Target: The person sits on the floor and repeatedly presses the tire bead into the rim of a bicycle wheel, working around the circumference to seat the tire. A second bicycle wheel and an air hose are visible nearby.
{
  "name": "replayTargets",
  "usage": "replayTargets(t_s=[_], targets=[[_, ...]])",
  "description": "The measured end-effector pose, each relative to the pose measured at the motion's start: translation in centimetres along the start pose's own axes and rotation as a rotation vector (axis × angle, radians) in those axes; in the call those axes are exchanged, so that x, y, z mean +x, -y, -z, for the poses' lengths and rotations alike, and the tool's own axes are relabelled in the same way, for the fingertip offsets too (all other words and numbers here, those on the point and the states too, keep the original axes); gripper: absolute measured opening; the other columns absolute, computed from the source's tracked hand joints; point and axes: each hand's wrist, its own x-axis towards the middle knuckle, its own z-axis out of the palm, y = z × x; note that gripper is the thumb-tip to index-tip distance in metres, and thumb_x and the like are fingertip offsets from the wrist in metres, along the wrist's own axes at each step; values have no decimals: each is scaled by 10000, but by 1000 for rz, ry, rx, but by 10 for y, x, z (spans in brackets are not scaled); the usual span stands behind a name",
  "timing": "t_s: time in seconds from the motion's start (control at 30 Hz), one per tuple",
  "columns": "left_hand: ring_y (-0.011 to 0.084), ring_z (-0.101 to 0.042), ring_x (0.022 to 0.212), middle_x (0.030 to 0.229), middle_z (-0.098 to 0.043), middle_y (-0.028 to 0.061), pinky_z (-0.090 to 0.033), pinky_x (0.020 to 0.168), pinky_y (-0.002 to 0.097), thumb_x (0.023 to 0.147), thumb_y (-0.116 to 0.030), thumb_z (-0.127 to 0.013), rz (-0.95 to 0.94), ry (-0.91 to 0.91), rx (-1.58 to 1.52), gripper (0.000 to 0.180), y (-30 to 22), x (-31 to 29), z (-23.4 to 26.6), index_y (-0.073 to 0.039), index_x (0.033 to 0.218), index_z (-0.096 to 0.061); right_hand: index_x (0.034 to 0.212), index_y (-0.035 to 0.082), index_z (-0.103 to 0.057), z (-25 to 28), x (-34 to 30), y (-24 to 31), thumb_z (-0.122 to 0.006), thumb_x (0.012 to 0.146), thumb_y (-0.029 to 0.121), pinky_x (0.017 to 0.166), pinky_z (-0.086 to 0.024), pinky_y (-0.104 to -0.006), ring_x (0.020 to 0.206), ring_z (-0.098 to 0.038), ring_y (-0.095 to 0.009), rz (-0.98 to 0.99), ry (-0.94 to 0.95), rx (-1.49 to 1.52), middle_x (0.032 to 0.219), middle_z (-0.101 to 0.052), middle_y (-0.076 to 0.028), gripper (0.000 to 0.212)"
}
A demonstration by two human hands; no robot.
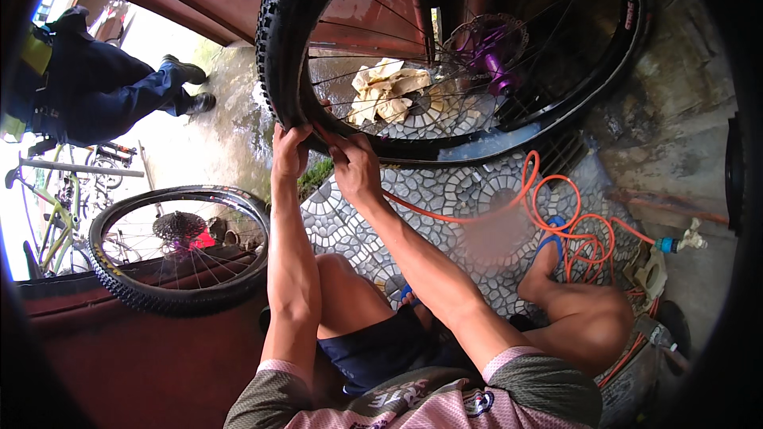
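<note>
Left hand (291,151) clamped on the tyred bicycle wheel (494,63) directly beyond both hands, right hand (357,167) just beside it, fingers closed on orange hose (445,218) at the rim, second wheel (179,226) left of the hands.

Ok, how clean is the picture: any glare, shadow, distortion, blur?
Head view: glare washes out the left edge around the lime-green metal bicycle; deep shadow darkens the right side of the held black knobby-tyred wheel; straight edges bend near the black border; a blurry brownish smudge veils some grey stone-mosaic floor.
</note>
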Motion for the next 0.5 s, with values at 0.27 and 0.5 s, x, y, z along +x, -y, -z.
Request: replayTargets(t_s=[0.27, 0.5], targets=[[324, -678, 1169, 1291, -691, 213, -518, 1050, 439, 841, -105, -637, -32, -38, -69, 577, -3, -2, -9, 89, 1377, -554, 1227, 95, -743, 7, -12, -5, -660, 957, 98, 765, -519, -438, 855, -645, -355, -102, 51, -31, 946, -621, -176, 282], [328, -676, 1171, 1292, -688, 218, -517, 1051, 442, 845, -118, -643, -11, -33, -73, 561, -6, -3, -9, 93, 1359, -569, 1224, 86, -736, 21, -13, -10, -651, 960, 104, 780, -519, -458, 889, -649, -384, -111, 113, -51, 975, -626, -181, 277]])
